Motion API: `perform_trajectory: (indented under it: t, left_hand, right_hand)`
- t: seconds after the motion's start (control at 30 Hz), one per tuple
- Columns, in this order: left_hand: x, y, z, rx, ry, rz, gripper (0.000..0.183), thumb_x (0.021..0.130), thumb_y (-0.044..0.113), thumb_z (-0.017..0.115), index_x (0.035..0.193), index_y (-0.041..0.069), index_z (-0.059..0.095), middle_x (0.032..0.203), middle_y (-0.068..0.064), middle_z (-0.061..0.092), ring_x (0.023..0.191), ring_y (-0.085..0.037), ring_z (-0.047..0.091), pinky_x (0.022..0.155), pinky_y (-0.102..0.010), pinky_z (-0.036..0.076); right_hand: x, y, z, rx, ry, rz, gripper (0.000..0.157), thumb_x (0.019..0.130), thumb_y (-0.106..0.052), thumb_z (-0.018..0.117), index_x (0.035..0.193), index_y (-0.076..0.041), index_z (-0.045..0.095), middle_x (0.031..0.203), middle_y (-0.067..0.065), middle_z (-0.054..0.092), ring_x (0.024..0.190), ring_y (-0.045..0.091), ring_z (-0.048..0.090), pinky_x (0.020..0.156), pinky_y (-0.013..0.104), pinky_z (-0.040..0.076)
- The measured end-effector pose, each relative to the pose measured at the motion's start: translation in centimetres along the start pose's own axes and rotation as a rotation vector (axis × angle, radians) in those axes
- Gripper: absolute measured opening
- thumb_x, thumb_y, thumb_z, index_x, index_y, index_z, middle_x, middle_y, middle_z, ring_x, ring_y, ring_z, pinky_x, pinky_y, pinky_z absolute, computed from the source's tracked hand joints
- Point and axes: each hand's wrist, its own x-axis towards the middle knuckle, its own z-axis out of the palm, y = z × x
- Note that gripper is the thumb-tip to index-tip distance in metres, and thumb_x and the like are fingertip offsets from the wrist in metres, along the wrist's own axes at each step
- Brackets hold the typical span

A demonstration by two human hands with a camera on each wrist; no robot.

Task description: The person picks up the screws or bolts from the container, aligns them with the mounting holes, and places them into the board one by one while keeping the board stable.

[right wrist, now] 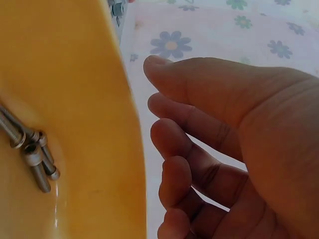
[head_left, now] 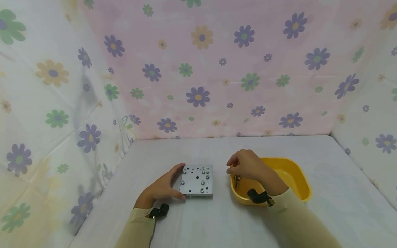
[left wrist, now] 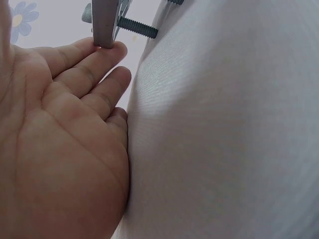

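Observation:
A square silver metal plate (head_left: 193, 186) with holes and several socket-head screws lies left of the yellow tray. My left hand (head_left: 161, 187) holds its left side, thumb at the near corner and fingers at the far corner. In the left wrist view, fingertips touch the edge of the plate (left wrist: 105, 22), and a threaded screw shank (left wrist: 137, 27) sticks out beneath it. My right hand (head_left: 248, 167) is over the left rim of the yellow tray (head_left: 297, 175), fingers loosely bent, nothing visible between them. Loose socket-head screws (right wrist: 37, 159) lie inside the tray.
A white cloth (head_left: 124, 179) covers the table. Flower-patterned fabric (head_left: 217, 69) hangs behind and on both sides. The tray stands to the right of the plate, with bare cloth between them.

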Motion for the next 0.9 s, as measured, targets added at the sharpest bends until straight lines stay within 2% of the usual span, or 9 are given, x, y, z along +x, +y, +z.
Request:
perform_trajectory:
  t: [0.23, 0.5, 0.7, 0.9]
  left_hand:
    - [0.0, -0.1, 0.0, -0.002, -0.002, 0.0, 0.13, 0.058, 0.033, 0.1, 0.164, 0.022, 0.025, 0.168, 0.002, 0.033, 0.159, -0.025, 0.024, 0.129, -0.056, 0.013]
    - [0.0, -0.2, 0.0, -0.001, -0.001, -0.006, 0.13, 0.058, 0.034, 0.1, 0.164, 0.024, 0.026, 0.168, 0.004, 0.034, 0.159, -0.024, 0.024, 0.129, -0.056, 0.013]
    - [0.1, -0.4, 0.0, -0.009, 0.0, -0.002, 0.129, 0.058, 0.033, 0.1, 0.164, 0.026, 0.026, 0.167, 0.005, 0.034, 0.159, -0.023, 0.024, 0.129, -0.057, 0.013]
    - [0.0, -0.1, 0.0, -0.031, -0.009, -0.002, 0.13, 0.057, 0.032, 0.1, 0.164, 0.023, 0.026, 0.167, 0.004, 0.034, 0.159, -0.022, 0.023, 0.129, -0.056, 0.013]
  right_hand:
    - [0.0, 1.5, -0.5, 0.026, 0.0, 0.006, 0.018, 0.087, -0.031, 0.083, 0.103, -0.023, 0.082, 0.09, -0.004, 0.068, 0.087, 0.018, 0.058, 0.074, 0.031, 0.051]
    - [-0.2, 3.0, -1.4, 0.059, -0.023, -0.051, 0.015, 0.088, -0.03, 0.082, 0.103, -0.024, 0.082, 0.09, -0.004, 0.069, 0.081, 0.018, 0.058, 0.068, 0.03, 0.05]
    - [-0.2, 4.5, -2.1, 0.093, -0.077, -0.131, 0.018, 0.089, -0.03, 0.081, 0.106, -0.022, 0.082, 0.087, -0.004, 0.069, 0.083, 0.017, 0.058, 0.068, 0.028, 0.049]
    - [0.0, 5.7, -2.4, 0.129, -0.154, -0.176, 0.019, 0.089, -0.026, 0.081, 0.106, -0.017, 0.082, 0.085, -0.002, 0.07, 0.081, 0.019, 0.058, 0.065, 0.027, 0.048]
